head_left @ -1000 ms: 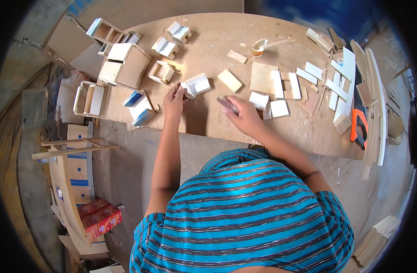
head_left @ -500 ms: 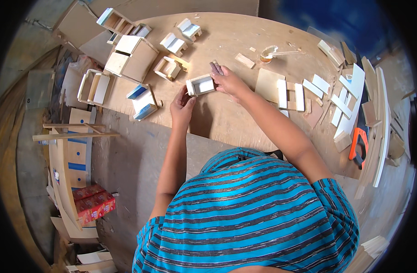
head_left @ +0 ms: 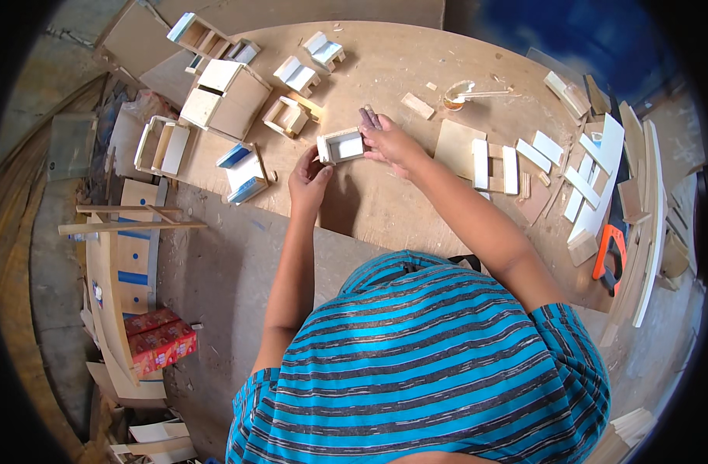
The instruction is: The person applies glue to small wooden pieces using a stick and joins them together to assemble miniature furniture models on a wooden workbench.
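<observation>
One small white box [head_left: 342,145] is clamped between two hands, left hand [head_left: 309,176] and right hand [head_left: 391,142], above the desk [head_left: 385,209].

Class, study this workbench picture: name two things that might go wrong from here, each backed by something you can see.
1. The small white-and-wood box is pinched between the left hand and right hand above the table; it might slip and drop.
2. The orange-handled tool lies at the table's right edge, where an elbow might knock it off.

A round wooden table [head_left: 385,209] bears small open wooden boxes [head_left: 288,116], white strips [head_left: 586,185] and a glue cup [head_left: 456,94].
</observation>
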A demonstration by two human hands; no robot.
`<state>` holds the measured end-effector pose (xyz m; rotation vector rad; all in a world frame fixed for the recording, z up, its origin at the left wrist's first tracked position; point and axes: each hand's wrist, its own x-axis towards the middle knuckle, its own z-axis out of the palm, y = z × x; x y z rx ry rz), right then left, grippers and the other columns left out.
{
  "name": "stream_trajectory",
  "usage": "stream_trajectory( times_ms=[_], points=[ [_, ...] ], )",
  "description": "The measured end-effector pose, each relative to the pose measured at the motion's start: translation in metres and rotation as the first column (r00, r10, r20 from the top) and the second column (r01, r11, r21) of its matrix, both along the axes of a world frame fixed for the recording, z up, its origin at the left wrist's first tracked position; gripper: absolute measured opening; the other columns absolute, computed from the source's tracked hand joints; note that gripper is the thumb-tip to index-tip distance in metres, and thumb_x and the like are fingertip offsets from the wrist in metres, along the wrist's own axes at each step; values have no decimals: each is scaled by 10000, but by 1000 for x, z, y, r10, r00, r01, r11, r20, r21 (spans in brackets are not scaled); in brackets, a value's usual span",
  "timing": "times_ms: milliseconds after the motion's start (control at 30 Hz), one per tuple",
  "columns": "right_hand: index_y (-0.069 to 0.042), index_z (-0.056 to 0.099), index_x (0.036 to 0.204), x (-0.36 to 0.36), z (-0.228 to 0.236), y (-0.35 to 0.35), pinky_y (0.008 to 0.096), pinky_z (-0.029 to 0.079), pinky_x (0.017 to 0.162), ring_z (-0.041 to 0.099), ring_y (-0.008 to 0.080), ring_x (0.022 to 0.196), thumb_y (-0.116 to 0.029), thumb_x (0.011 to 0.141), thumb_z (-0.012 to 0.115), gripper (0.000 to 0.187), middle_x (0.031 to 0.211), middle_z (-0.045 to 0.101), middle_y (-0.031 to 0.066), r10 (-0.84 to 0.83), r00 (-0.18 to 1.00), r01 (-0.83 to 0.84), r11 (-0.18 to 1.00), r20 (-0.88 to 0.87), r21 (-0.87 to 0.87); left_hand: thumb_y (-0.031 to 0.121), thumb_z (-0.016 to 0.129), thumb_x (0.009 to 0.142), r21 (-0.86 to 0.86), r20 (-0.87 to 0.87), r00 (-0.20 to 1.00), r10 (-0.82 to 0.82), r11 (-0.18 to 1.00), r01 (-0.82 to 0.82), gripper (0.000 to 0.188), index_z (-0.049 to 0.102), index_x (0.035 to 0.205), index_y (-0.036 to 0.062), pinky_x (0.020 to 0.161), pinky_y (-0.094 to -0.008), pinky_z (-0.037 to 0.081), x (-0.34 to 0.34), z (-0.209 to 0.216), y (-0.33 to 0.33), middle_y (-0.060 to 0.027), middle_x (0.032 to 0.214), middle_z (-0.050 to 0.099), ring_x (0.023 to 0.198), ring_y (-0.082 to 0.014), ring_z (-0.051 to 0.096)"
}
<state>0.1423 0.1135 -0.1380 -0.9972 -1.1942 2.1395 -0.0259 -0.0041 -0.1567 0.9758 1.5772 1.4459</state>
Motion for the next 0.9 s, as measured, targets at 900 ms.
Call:
stream_trajectory(
  times_ms=[900],
  points=[
    [-78, 308, 1394, 10, -6, -15, 407, 414, 1005, 449, 228, 1243, -296, 955, 533, 539, 1347, 434, 88, -2, 1000, 0, 998, -27, -60, -7, 524, 656, -49, -197, 980, -32, 999, 23, 757, 378, 1398, 31, 926, -275, 414, -20, -8, 15, -135, 1208, 571, 1088, -214, 555]
  ],
)
